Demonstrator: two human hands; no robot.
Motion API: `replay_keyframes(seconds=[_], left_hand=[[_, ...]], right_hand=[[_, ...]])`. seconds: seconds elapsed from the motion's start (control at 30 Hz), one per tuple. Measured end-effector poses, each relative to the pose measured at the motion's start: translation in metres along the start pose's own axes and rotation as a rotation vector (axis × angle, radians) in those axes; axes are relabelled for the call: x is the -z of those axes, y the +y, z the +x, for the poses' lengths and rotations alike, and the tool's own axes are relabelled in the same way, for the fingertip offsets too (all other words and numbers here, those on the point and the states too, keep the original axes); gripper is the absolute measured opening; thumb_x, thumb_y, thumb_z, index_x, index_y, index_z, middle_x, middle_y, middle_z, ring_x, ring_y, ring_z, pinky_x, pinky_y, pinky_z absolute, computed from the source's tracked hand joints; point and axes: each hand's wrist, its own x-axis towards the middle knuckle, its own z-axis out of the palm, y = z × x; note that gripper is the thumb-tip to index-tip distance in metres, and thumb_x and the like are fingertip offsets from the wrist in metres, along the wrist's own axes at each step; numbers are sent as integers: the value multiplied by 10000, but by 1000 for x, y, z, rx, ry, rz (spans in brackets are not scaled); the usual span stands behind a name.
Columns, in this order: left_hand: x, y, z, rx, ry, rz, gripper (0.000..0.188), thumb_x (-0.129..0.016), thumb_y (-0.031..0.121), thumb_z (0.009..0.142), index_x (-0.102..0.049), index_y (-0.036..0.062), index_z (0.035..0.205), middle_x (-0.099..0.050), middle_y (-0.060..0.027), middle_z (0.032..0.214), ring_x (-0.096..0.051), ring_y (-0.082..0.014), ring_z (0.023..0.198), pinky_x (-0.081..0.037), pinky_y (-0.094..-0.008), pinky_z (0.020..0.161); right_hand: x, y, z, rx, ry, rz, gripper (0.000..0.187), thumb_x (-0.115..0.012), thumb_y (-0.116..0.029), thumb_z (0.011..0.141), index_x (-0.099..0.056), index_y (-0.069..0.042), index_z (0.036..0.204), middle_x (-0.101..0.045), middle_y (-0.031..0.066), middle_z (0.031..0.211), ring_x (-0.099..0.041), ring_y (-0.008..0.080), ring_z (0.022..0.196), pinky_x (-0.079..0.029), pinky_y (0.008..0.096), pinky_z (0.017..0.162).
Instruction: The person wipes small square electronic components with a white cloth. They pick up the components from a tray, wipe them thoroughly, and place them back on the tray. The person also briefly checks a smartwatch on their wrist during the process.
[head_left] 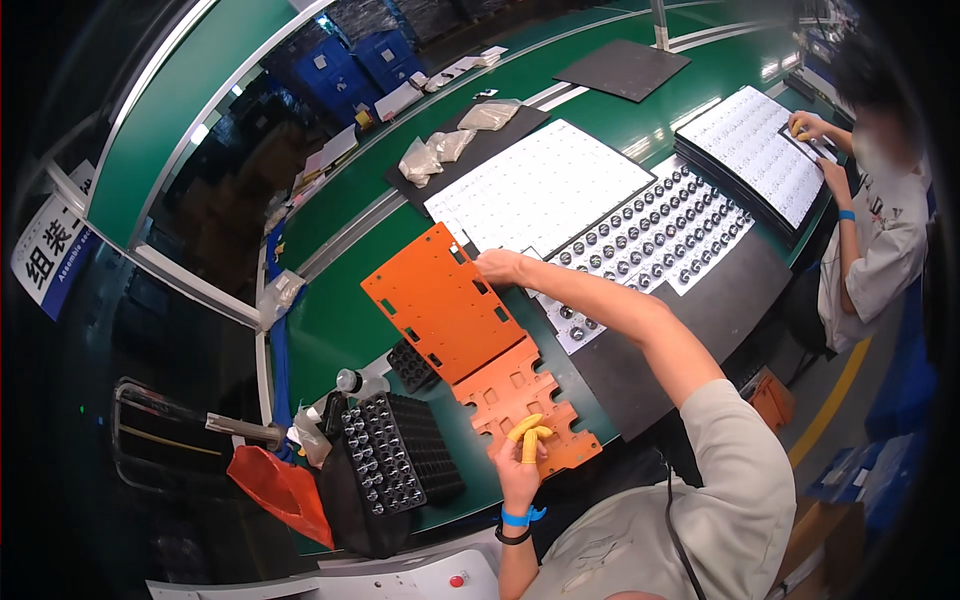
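Observation:
An orange hinged fixture lies in front of me, its flat lid plate (440,305) swung up beyond the notched base (505,390). My right hand (500,268) reaches across to the lid's upper right edge, fingers closed at that edge, fingertips partly hidden. Over the near part of the base, my left hand (522,455) has yellow covers on its fingers and a blue band at the wrist. Its fingers are curled together; whatever they may hold is too small to make out. Beside my right forearm lies a white board with rows of round black-rimmed lenses (650,235).
Left of the fixture stand a black tray of clear lenses (375,450) and a clear bottle (362,383). Farther off lie a white sheet (545,185) and plastic bags (435,150). At right a co-worker's hands work over stacked white boards (750,150). A red bag (280,490) hangs lower left.

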Motion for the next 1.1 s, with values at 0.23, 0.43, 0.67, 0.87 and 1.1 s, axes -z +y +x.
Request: replay_keyframes(seconds=[0.23,0.43,0.67,0.87,1.1], left_hand=[[-1,0,1,-37,-7,26,263,-529,79,1009,-628,-30,1226,-692,-74,921,-564,-69,690,-473,-202,614],[2,-5,0,-12,-5,17,273,-538,96,1008,-632,-4,1244,-696,-36,926,-559,-62,706,-478,-208,643],[1,-4,1,-38,-25,13,272,-534,100,1012,-628,2,1248,-695,-28,938,-549,-54,701,-476,-204,641],[1,-3,0,-29,-26,-9,285,-534,100,1013,-615,10,1271,-693,-22,950,-542,-49,709,-472,-200,652],[-1,0,0,-36,-35,23,293,-537,94,1010,-609,14,1283,-693,-22,954,-545,-47,719,-471,-200,663]], right_hand=[[29,14,-24,-393,236,274,83,-574,-109,849,-649,-78,866,-690,132,833,-695,324,795,-545,447,671],[19,10,-37,-321,-48,228,183,-660,-153,809,-688,-12,922,-680,164,907,-690,334,854,-560,415,765],[15,11,-37,-298,-54,215,142,-660,-135,817,-669,-14,890,-660,173,1003,-680,337,914,-556,413,795],[18,11,-26,-274,-66,136,167,-688,-141,787,-652,-23,899,-681,176,897,-691,336,856,-561,429,754],[23,31,-25,-207,-51,210,163,-717,-162,760,-682,-30,849,-688,176,874,-691,332,865,-559,434,759]])
